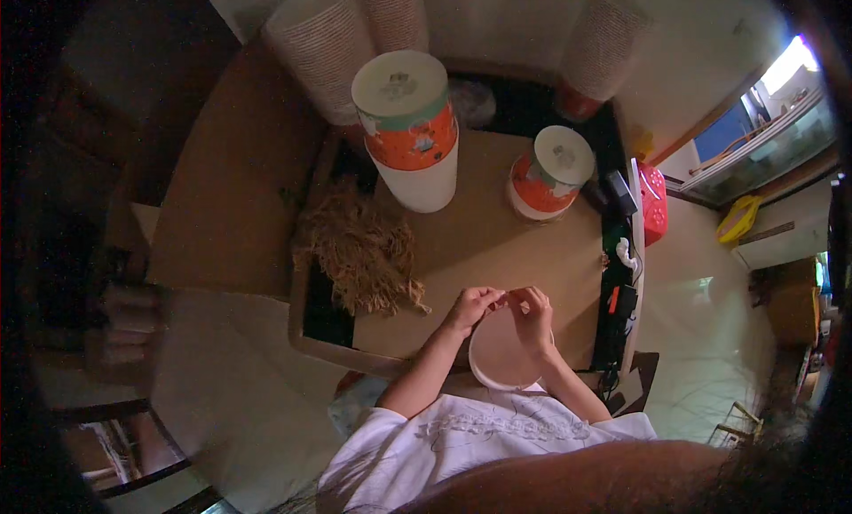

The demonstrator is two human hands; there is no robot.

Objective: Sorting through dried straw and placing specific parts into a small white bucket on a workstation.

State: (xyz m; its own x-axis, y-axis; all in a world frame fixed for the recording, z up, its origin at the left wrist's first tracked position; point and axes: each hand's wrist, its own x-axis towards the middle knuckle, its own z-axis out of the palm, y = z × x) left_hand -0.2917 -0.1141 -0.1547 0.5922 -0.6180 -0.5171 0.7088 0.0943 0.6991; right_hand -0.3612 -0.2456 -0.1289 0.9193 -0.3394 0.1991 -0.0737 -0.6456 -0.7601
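Note:
Close to my body, at the table's near edge, is a round whitish paper bucket with a pale rim. My left hand is closed in a pinch at its far rim. Opposite it, my right hand lies along the bucket's right side, fingers bent over the same stretch of rim. The fingertips nearly meet there; any small thing between them is too small to make out. Left of my hands, a loose heap of brown twine strands lies on a cardboard sheet.
A tall stack of orange-and-white paper buckets stands beyond the twine, a shorter stack at the right. Tall columns of nested buckets rise behind. Along the table's right edge are a black box, a red plastic item and cables.

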